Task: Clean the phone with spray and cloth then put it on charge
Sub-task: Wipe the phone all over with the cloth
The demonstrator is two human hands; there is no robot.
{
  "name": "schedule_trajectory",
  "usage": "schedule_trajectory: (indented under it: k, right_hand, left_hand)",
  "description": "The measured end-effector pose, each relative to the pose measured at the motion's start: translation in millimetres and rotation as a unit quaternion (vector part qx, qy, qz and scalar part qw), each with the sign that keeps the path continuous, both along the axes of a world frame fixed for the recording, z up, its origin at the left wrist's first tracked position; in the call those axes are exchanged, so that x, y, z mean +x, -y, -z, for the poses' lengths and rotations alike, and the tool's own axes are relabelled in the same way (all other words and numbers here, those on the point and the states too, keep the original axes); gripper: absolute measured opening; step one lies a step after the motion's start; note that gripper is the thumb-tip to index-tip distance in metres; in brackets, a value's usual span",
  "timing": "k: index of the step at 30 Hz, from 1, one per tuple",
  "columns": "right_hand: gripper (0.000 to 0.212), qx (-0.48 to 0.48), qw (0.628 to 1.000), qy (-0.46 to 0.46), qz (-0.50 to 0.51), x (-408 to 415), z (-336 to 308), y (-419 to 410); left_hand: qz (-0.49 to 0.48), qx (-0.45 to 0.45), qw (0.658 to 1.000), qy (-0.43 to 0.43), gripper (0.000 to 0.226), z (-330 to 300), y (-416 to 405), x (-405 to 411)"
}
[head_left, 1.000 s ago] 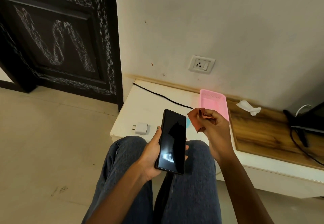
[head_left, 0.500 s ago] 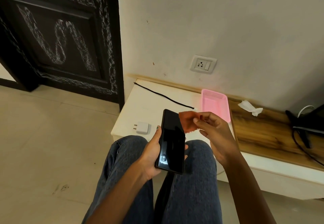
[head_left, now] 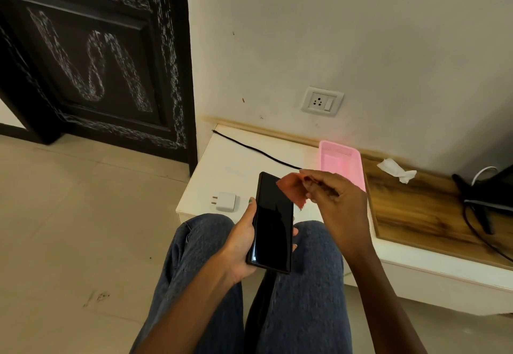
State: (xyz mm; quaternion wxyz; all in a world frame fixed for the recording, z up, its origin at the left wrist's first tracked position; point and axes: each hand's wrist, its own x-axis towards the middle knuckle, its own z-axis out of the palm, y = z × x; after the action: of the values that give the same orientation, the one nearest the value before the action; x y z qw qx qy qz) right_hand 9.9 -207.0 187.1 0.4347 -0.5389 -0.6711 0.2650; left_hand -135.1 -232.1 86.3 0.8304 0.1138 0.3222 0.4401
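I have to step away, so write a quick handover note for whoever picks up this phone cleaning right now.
Left hand grips the phone screen-up over the lap, screen dark.
Right hand pinches the small reddish cloth above the phone's top end; contact cannot be told.
No spray bottle is in view.
White charger plug and black cable lie on the white ledge, unconnected; wall socket is empty.
Done: cloth and phone in hand.
Left: wipe the screen, then plug in and charge.

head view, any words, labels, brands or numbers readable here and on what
None can be read.
Door: white chalk scrawl, loose loops, no clear letters.
Phone: screen dark, nothing showing.
Charger plug: no visible print.
Wall socket: no readable marking.
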Motion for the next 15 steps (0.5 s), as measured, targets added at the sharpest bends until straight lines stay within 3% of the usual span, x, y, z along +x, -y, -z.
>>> schedule_trajectory:
  k: [6, 10, 15]
  right_hand:
    - [0.029, -0.057, 0.993, -0.105, -0.001, -3.0, 8.3, 3.8]
    - [0.038, -0.139, 0.932, -0.334, 0.013, -0.5, 8.1, 5.6]
    - [0.016, -0.184, 0.888, -0.415, 0.077, 0.4, 10.5, 4.8]
  left_hand:
    - [-0.010, -0.008, 1.000, 0.015, 0.068, -3.0, 0.4, -0.6]
    - [-0.009, -0.019, 1.000, 0.022, 0.068, -5.0, 0.8, -2.1]
    - [0.003, -0.012, 1.000, 0.011, 0.070, -7.5, 2.6, -1.4]
